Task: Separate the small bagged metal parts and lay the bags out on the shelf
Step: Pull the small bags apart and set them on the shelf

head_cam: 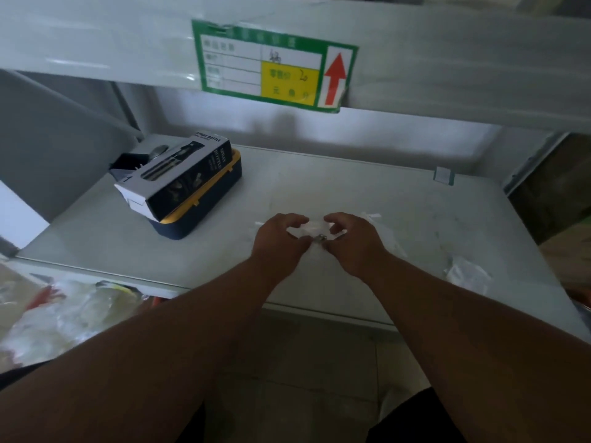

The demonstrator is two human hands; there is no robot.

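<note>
- Head view: both hands work over the middle of the grey shelf, close together, fingers curled.
- Left hand: thumb and forefinger pinched on the near edge of a small clear bag; other fingers arched above it.
- Right hand: fingertips pinched on the same cluster of plastic from the other side. A small metal part shows between the two hands, inside the plastic (exact shape too small to tell).
- More clear bags spread under and to the right of the right hand; how many, cannot tell. One crumpled piece of clear plastic lies apart, near the shelf's front right edge.
- Back left: a spray bottle box resting on a blue-and-yellow case, well clear of the work.
- Judgement: separating step in hand; bags look bunched, none clearly laid out yet.
- Next move calls for drawing the hands apart gently so one bag comes free, then setting it flat on bare shelf beside the pile (thin film, likely to cling).
</note>
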